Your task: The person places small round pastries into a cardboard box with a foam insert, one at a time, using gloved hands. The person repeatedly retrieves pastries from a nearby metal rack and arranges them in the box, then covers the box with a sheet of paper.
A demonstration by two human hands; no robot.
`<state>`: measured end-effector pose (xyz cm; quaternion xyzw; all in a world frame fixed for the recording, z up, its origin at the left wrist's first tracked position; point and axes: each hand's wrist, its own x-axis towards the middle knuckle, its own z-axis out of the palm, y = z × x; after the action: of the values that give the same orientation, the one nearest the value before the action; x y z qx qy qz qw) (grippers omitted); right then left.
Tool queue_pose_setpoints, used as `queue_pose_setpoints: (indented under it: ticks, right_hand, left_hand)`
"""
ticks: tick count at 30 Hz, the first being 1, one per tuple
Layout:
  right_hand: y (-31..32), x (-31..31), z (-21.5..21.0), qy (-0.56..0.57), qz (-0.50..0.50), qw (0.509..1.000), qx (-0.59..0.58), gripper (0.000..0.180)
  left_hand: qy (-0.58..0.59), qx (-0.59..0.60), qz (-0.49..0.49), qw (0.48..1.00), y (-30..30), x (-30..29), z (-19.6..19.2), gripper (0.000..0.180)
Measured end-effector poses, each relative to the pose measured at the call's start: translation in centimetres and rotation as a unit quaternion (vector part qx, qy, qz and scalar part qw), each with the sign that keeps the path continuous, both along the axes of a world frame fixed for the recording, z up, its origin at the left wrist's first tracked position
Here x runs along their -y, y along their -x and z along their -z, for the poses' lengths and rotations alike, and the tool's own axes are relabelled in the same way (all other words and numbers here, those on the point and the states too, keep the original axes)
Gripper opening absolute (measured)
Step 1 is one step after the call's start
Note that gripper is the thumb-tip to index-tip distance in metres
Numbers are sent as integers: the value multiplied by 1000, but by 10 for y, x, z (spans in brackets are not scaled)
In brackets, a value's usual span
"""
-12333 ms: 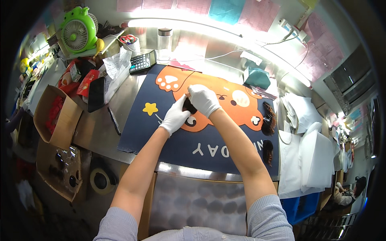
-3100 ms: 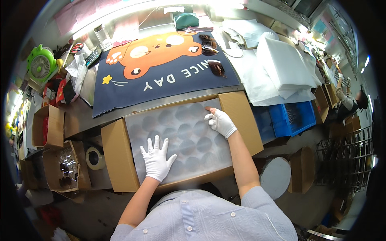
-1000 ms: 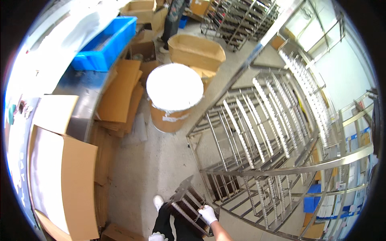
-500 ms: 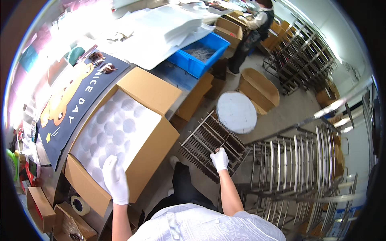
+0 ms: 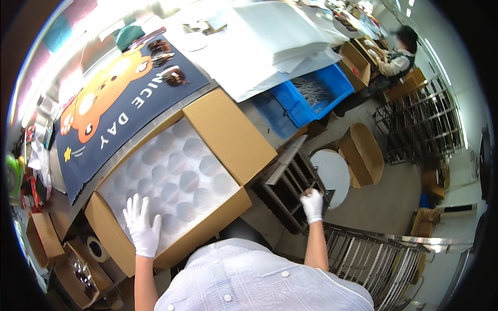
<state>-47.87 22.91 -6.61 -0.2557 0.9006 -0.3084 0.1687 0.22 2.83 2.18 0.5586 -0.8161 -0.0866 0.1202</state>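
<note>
Resting flat, fingers spread, the left hand (image 5: 141, 228) in a white glove lies on the bubble sheet (image 5: 171, 181) that fills the open box (image 5: 228, 137), near the box's near-left corner. Hand clamped on nothing.

Right hand (image 5: 312, 205), white glove, fingers closed round the near end of the metal rack (image 5: 288, 186). Rack: dark, barred, tilted, held off the table's near edge, just right of the box, above the floor.

Box: brown cardboard, flaps folded out to right and left, set at the near edge of the table (image 5: 259, 111). Sheet: pale, dimpled in rows, covering the whole opening.

Mat (image 5: 116, 111): dark blue, orange bear and white letters, lying beyond the box toward the table's far-left edge. Dark small items (image 5: 174, 76) on the mat's far corner; kind cannot be told.

White sheets (image 5: 275, 41): stacked at the table's far-right part.

Blue bin (image 5: 314, 93): at the table's right edge, thin metal pieces inside.

Floor items: round white lid (image 5: 332, 173) just right of the rack; open carton (image 5: 363, 153) beside it; wire racks (image 5: 420, 129) further right; more rails (image 5: 373, 259) at lower right.

Tape roll (image 5: 95, 249): below the box's left corner, among small cartons (image 5: 46, 238).

Other person (image 5: 397, 54): at the far right, by cartons.
</note>
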Motion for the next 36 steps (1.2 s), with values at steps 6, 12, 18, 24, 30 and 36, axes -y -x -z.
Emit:
queue_pose_setpoints:
  ticks: [6,12,18,24,30,36]
  right_hand:
    - [-7,29,-166,169,-59,981,73,19]
    - [-122,225,-248,213,-315,922,75,34]
    - [-310,486,-265,117,-605,759,-211,34]
    - [-436,580,-182,1,-731,656,-189,41]
    - [-329,555,-193,268,-606,749,15,36]
    - [-299,505,-99,162,-410,813,381,26]
  left_hand:
    - [-71,62,11,995,4,15,27,70]
    - [-97,18,1,995,-4,20,22,67]
    - [-94,-30,30,995,-13,23,9,66]
    - [153,-184,35,970,-84,96,-72,41]
    - [303,-135,-26,943,-182,237,-98,33]
    - [104,-124,-18,987,-184,305,-62,17]
